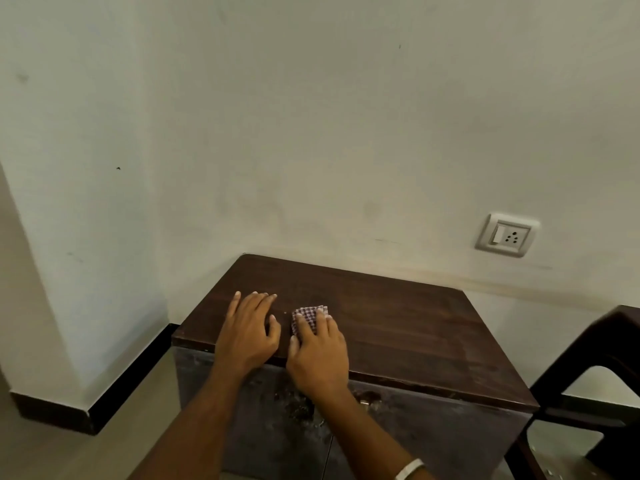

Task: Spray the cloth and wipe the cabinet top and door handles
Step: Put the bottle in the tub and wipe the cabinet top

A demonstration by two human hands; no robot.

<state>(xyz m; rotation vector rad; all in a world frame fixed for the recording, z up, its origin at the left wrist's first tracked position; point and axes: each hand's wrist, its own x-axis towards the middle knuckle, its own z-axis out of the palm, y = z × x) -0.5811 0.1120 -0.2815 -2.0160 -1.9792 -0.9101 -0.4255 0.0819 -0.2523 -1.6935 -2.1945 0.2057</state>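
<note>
Both of your hands are on the cabinet top (398,327), which is dark brown wood and stands against a pale wall (311,133). Your right hand (320,358) lies flat on the cloth (308,317), a small folded piece with a red and white check pattern. Its fingers are stretched out and close together, pressing the cloth down on the wood rather than gripping it; the far edge of the cloth shows beyond your fingertips. The cloth is near the front edge of the top, in its left half. Your left hand (247,334) rests just beside it, palm down on the bare wood, fingers open and a little spread, holding nothing. The thumbs of the two hands are near each other but do not touch. Below the front edge you can see the cabinet front (433,441), grey and stained, with a dark worn patch just under your right wrist; a door handle I cannot make out clearly there. On your right wrist, at the bottom edge of the view, there is a white band (410,469). On the wall to the right is a white socket with a switch (507,234). A dark chair (588,393) stands just beside the right side of the cabinet. No brand, label or writing can be read anywhere.
</note>
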